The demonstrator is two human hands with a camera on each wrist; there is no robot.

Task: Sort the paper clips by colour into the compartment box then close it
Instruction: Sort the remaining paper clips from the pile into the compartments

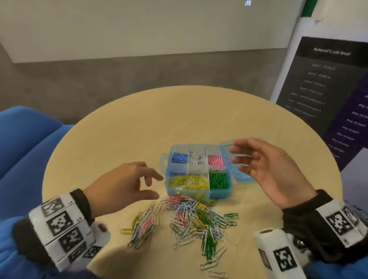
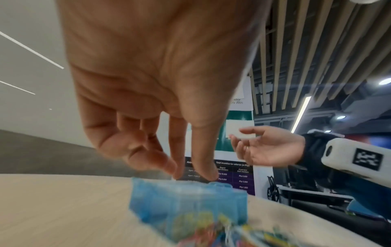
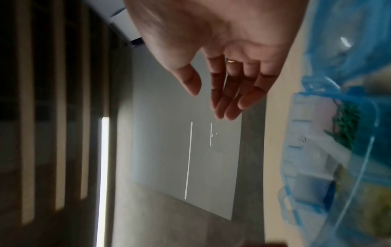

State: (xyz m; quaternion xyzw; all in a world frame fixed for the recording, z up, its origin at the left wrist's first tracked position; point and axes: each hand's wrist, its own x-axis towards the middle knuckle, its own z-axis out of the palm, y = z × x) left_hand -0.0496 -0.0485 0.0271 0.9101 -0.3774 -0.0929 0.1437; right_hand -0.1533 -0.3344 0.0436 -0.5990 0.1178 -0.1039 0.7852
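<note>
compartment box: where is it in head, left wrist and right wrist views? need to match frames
Head: compartment box sits centre, on the table between both hands, lid open to its right.
Left wrist: bottom centre, blurred, just under the left hand's fingers.
Right wrist: along the right edge, blurred and rotated.
Shared landmark: the green paper clips in the box show in head and right wrist; left wrist is too blurred to tell.

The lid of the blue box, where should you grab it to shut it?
Probably take the lid by its free outer edge, coming from the right with the right hand, which is open beside it. It stands open off the right side of the compartment box, so the hinge seems to run there; that far edge should swing it leftward most easily.
</note>
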